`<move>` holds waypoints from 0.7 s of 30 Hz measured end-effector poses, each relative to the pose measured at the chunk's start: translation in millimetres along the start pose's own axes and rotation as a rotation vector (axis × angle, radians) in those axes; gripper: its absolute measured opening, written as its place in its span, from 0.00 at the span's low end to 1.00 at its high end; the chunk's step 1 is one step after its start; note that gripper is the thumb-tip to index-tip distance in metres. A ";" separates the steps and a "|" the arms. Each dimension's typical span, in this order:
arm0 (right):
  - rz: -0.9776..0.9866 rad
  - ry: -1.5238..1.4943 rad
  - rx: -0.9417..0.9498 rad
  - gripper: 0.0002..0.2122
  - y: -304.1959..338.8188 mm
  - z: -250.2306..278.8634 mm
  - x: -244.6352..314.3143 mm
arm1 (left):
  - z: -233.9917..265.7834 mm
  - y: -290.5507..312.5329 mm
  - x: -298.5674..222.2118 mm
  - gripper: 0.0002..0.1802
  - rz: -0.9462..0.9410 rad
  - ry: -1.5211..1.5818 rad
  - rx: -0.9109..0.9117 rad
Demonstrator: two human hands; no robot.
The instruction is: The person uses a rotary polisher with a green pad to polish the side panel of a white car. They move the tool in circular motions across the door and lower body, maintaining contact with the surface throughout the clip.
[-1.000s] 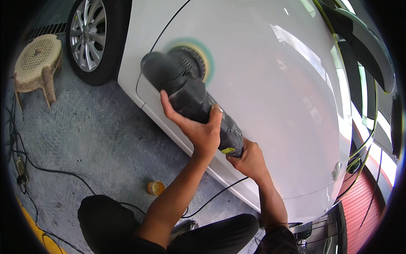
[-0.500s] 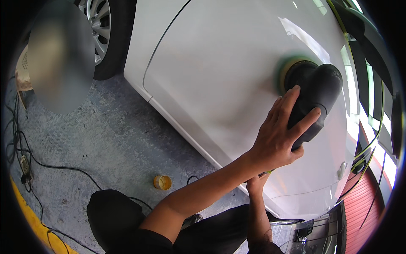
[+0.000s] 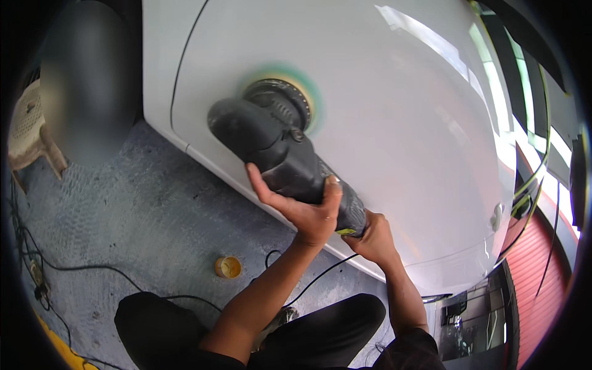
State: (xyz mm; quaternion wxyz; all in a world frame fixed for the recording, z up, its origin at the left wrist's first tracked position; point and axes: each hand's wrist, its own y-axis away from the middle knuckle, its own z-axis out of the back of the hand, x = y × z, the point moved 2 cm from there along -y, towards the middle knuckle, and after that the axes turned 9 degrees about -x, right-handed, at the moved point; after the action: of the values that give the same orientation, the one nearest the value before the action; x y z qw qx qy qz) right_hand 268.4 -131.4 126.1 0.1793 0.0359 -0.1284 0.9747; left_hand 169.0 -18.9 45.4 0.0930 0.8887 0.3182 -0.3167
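A black electric polisher (image 3: 290,157) lies slantwise across a glossy white car door (image 3: 394,111). Its round pad (image 3: 311,98), blurred green and yellow at the rim, rests against the panel left of the door's middle. My left hand (image 3: 308,213) cradles the polisher's body from below, thumb on one side and a finger stretched along the other; its remaining fingers are hidden behind the tool. Around the rear end of the handle, next to a yellow-green patch, my right hand (image 3: 373,237) is closed. A black cord (image 3: 320,274) runs down from that end.
On the grey floor stands a small tub (image 3: 228,267) of yellowish paste. Black cables (image 3: 92,267) trail at the left toward a socket strip (image 3: 38,277). A beige plastic stool (image 3: 31,126) is at far left. Yellow-green tape (image 3: 546,117) edges the window area at right.
Both hands have carried the polisher leftward across the door, and its body now tilts the other way. My view has shifted slightly. The right hand, mostly hidden before, now shows on the handle.
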 end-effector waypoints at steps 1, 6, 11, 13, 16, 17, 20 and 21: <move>-0.032 -0.023 -0.001 0.15 4.1 1.6 -0.7 | -3.0 -1.1 -3.3 0.65 -0.001 0.009 0.021; -0.205 -0.515 -0.140 0.17 44.5 -31.7 -28.6 | -36.2 3.5 -31.6 0.61 -0.304 0.100 0.329; -0.249 -0.763 -0.513 0.27 78.2 -70.6 -25.3 | -83.7 24.5 -86.9 0.63 -0.394 0.164 0.803; -0.187 -0.763 -0.592 0.31 71.6 -71.9 -2.9 | -78.1 20.2 -91.9 0.61 -0.274 0.058 0.833; -0.281 -0.809 -0.606 0.26 62.6 -78.2 15.8 | -55.9 16.1 -81.7 0.53 0.114 -0.050 1.023; -0.264 -0.843 -0.526 0.21 44.6 -75.4 29.9 | -53.5 0.4 -72.6 0.48 0.223 0.011 1.030; -0.253 -0.741 -0.323 0.19 26.7 -47.2 55.7 | -50.4 -43.0 -76.9 0.43 0.322 0.111 0.842; -0.132 -0.657 -0.422 0.22 21.9 -44.2 60.2 | -50.3 -46.0 -72.6 0.40 0.320 0.170 0.740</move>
State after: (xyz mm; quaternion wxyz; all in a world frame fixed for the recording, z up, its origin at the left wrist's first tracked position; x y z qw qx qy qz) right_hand 203.3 -119.0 85.2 0.1945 0.3166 -0.3740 0.8497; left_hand 122.3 -1.3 131.6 -0.2112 0.9234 0.0474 -0.3170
